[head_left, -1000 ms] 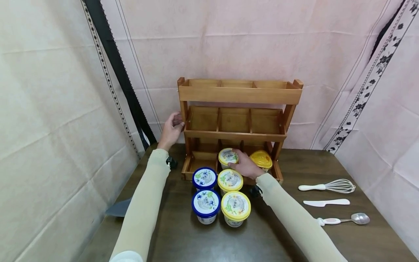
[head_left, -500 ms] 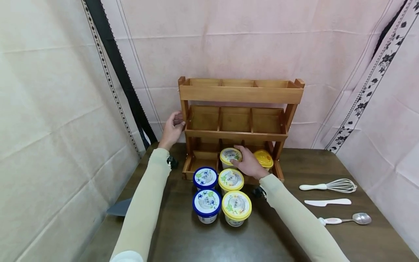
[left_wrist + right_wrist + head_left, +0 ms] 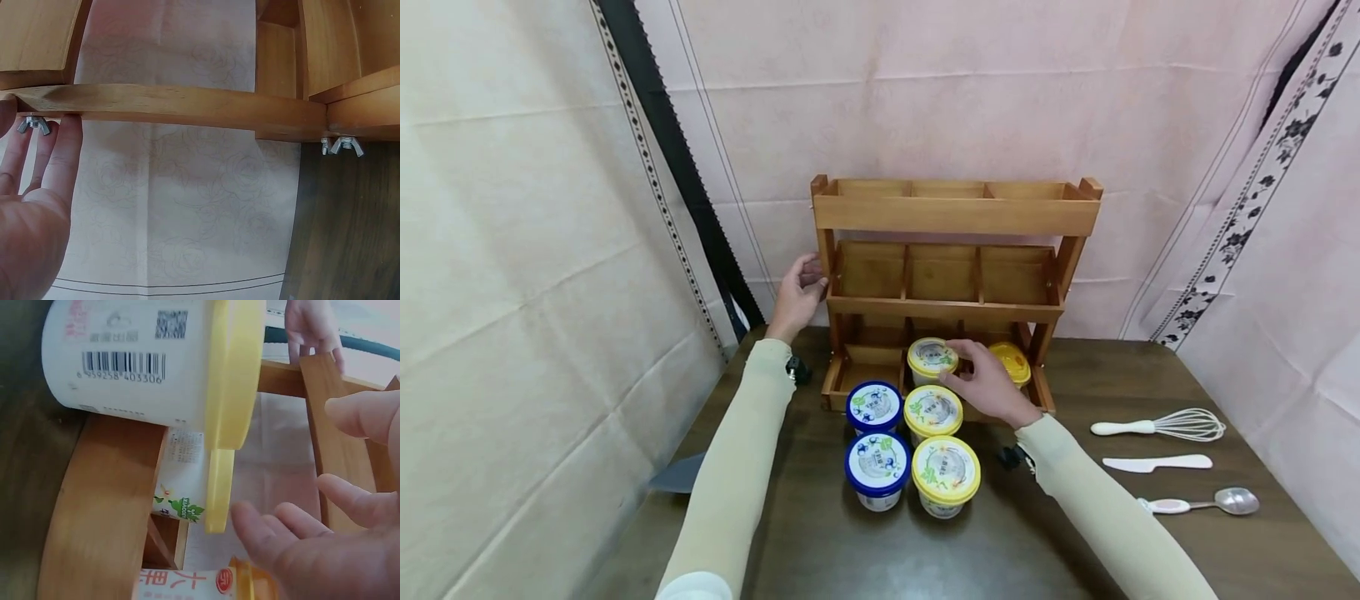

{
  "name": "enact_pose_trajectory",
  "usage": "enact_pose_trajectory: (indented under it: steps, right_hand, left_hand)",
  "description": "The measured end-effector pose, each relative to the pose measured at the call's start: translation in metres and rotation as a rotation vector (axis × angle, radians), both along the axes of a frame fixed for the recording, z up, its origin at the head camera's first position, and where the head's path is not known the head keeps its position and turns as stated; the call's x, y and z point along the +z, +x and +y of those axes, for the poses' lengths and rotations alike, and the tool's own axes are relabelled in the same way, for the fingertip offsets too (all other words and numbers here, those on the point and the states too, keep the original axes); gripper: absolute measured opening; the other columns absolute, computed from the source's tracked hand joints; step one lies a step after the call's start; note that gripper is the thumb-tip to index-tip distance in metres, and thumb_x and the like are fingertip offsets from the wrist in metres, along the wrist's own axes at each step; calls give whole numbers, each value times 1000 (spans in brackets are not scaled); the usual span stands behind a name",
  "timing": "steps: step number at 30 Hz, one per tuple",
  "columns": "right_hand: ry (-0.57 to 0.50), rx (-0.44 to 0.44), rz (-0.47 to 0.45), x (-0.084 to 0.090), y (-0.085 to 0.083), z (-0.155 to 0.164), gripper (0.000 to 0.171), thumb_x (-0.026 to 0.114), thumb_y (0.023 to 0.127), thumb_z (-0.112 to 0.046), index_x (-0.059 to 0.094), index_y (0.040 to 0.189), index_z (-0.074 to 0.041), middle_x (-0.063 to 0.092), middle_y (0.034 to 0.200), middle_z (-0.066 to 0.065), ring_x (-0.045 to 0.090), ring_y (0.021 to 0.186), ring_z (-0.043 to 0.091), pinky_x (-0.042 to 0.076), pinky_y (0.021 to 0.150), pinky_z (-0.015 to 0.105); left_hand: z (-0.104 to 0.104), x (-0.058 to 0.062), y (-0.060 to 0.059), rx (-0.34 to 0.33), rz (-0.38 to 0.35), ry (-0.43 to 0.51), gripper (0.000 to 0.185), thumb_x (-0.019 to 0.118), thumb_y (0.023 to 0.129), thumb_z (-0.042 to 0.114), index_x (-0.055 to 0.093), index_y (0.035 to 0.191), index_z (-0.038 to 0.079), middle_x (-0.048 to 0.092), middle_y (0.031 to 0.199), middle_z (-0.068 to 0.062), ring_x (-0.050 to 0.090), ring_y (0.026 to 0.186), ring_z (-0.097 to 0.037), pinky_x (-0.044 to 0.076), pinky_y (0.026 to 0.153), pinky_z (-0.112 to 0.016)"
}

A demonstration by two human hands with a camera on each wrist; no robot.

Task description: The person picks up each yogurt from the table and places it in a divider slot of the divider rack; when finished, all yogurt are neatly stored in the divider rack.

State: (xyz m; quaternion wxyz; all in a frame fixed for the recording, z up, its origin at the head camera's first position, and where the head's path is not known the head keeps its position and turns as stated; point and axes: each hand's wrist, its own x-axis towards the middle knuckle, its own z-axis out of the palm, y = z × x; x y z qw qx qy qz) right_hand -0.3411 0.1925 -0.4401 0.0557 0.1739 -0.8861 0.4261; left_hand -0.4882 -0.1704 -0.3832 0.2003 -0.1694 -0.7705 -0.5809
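At frame centre, the right hand (image 3: 992, 387) hovers with its grip released just beside a yellow-lidded cup (image 3: 932, 358) in the wooden rack's (image 3: 955, 218) bottom tier. The left hand (image 3: 797, 292) presses straight fingers on the rack's left post. Two cups look shelved; four cups (image 3: 910, 446) wait on the table (image 3: 1075, 533) below.

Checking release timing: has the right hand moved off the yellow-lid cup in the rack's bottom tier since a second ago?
Yes. The right hand has slid right and back toward the person, off the yellow-lid cup, judged against the wooden rack. Its fingers are now spread beside the cup.
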Motion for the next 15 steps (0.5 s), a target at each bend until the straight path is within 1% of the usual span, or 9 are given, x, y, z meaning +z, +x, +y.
enact_pose_trajectory:
  steps: [3,7,10,13,15]
  right_hand:
    - [-19,8,4,3,9,3,61,76,100,-30,51,151,-7,57,148,21,58,134,41,55,107,56]
    - [-25,28,-3,3,20,6,57,77,99,-25,55,147,-5,61,143,19,61,128,36,55,105,56]
    - [-15,43,-2,-1,27,9,57,77,99,-27,56,147,-5,63,141,16,61,128,35,55,104,56]
    - [-16,61,-10,-5,34,13,56,76,99,-29,56,146,-7,63,141,13,60,130,38,55,105,56]
    - [-23,74,-15,-8,39,17,53,76,100,-30,57,145,-9,63,141,13,61,130,40,55,105,56]
  left_hand:
    - [0,0,1,-4,0,5,46,63,105,10,56,149,22,62,132,-11,64,125,-29,57,94,-39]
    - [0,-2,1,-8,-14,2,46,63,106,10,56,149,22,62,132,-11,63,125,-28,57,95,-41]
    - [0,-1,1,-12,-14,1,45,63,106,12,55,149,23,62,133,-10,63,126,-28,56,97,-44]
    - [0,0,1,-13,-10,6,45,63,106,12,55,149,24,62,133,-10,62,127,-28,56,99,-46]
    - [1,0,1,-9,-13,6,45,63,106,12,56,148,24,62,133,-10,63,127,-27,56,100,-46]
